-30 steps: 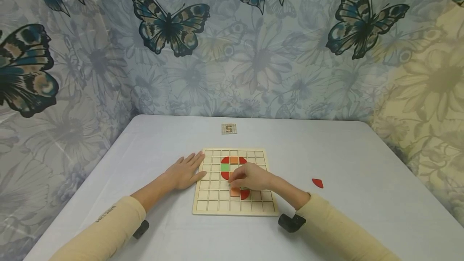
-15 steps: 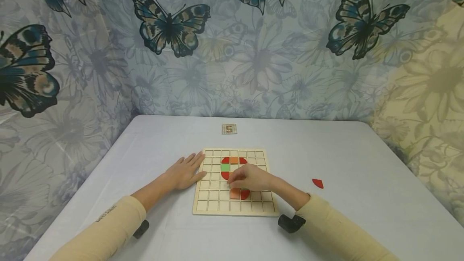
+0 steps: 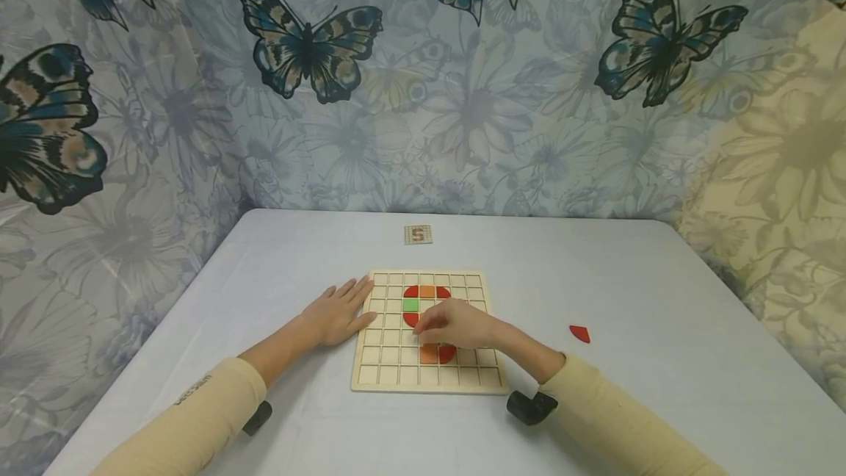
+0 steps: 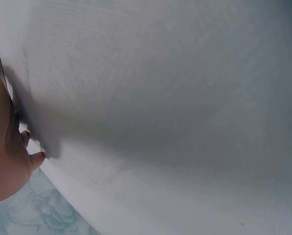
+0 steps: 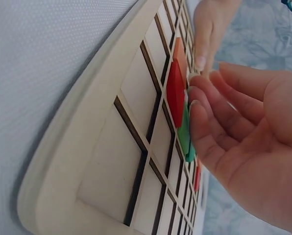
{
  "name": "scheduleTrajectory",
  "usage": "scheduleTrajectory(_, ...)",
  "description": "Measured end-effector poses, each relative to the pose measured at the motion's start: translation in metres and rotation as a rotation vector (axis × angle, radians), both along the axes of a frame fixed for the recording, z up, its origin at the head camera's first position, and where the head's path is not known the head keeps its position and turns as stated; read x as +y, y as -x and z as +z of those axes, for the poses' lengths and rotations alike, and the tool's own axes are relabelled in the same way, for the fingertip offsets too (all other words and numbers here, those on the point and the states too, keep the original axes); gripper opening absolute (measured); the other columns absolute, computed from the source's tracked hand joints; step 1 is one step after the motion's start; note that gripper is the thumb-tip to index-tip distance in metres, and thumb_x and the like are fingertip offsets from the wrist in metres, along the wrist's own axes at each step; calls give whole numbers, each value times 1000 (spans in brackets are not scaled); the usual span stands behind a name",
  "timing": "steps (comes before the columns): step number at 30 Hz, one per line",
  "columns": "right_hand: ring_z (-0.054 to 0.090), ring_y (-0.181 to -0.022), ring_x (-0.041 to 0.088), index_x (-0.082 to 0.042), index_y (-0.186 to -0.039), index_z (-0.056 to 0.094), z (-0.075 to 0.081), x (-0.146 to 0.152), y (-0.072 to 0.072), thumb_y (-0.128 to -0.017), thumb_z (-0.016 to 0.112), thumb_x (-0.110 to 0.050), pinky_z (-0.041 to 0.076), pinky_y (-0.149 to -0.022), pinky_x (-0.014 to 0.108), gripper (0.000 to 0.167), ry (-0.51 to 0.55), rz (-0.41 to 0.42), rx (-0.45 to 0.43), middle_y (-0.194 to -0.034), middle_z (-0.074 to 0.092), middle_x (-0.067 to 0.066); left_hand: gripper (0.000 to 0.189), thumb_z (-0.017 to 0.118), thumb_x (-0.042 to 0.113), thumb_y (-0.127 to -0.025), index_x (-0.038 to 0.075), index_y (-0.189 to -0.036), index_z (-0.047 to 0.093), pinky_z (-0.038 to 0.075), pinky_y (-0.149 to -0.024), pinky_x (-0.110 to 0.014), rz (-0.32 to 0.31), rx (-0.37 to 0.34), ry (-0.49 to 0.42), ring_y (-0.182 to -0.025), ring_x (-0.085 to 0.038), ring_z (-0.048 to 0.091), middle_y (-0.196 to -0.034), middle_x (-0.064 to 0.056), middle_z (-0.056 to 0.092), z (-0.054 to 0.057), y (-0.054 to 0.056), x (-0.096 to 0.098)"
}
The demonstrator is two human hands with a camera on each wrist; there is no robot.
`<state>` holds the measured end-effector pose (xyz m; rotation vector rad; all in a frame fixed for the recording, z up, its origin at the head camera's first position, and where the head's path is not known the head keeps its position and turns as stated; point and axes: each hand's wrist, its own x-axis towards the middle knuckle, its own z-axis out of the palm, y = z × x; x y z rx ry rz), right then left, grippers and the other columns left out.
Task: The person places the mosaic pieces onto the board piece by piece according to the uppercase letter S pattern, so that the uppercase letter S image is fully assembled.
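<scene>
A pale wooden grid board [image 3: 390, 373] lies on the table, with coloured tiles set in its cells. My left hand [image 3: 335, 314] rests flat, fingers spread, with fingertips and thumb at the board's left edge. Over the middle of the board, my right hand [image 3: 456, 323] has loosely bent fingers, tips down among the tiles and close against green pieces [image 5: 185, 129] in the right wrist view. No piece shows in its grasp. Behind it sit red quarter-circle tiles [image 3: 411, 291], an orange square [image 3: 427, 291] and a green square [image 3: 410, 305]. Nearer are another orange square [image 3: 429, 354] and a red quarter-circle [image 3: 447, 355].
A loose red quarter-circle tile [image 3: 579, 333] lies on the white table [image 3: 634, 388] right of the board. A small card [image 3: 418, 234] with a brown figure lies beyond the board. Butterfly-patterned cloth [image 3: 463, 131] hangs behind the table.
The near orange square has shifted slightly toward the board's front, level with the red tile beside it. My right fingertips have moved slightly left; my left hand stays in place.
</scene>
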<state>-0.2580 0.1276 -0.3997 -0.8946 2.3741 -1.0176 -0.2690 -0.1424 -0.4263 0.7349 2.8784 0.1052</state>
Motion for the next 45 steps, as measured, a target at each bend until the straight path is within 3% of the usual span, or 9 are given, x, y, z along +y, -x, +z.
scheduleTrajectory(7,64,-79,19,-6,-106,70,-1,11,6,-93,64,-23,54,-69,32,22,111,-125,-155,-89,68,2,69,30,47,-103,1,-152,17,17,-110,-55,0,-9,-10,-141,-34,17,-157,-14,15,2,-1,1)
scheduleTrajectory(12,64,-86,22,0,-113,66,2,25,10,-94,63,-29,54,-77,34,35,204,-205,-260,-93,67,8,69,29,48,-103,1,-152,16,17,-110,-55,4,-10,0,-142,-34,16,-157,-14,14,2,-1,1)
scheduleTrajectory(17,62,-96,26,6,-122,59,6,44,16,-98,57,-24,51,-85,36,39,281,-268,-321,-103,65,14,70,29,48,-102,1,-152,16,17,-109,-56,-2,-13,-2,-141,-35,16,-157,-15,14,2,-1,0)
scheduleTrajectory(26,59,-106,32,14,-129,49,12,78,19,-101,50,-18,50,-89,33,43,375,-378,-354,-117,58,26,69,29,48,-103,1,-152,17,17,-109,-56,-6,-5,-5,-141,-35,16,-157,-14,14,1,0,-1)
scheduleTrajectory(34,55,-115,34,16,-133,41,17,108,17,-100,51,-21,48,-90,31,51,435,-461,-375,-122,56,24,69,30,48,-102,2,-152,17,17,-109,-56,0,-13,-9,-141,-34,16,-157,-14,14,2,0,-1)
scheduleTrajectory(42,56,-114,22,12,-140,34,14,141,13,-100,51,-31,47,-92,29,61,415,-526,-367,-135,46,28,69,29,49,-102,2,-152,17,17,-110,-55,3,-15,-1,-142,-34,16,-157,-14,14,0,1,-1)
scheduleTrajectory(45,55,-116,25,13,-140,32,12,153,12,-101,50,-32,46,-93,29,63,409,-538,-363,-137,43,30,69,29,48,-102,1,-151,18,18,-109,-56,-1,-9,-12,-141,-35,16,-157,-14,14,0,1,-1)
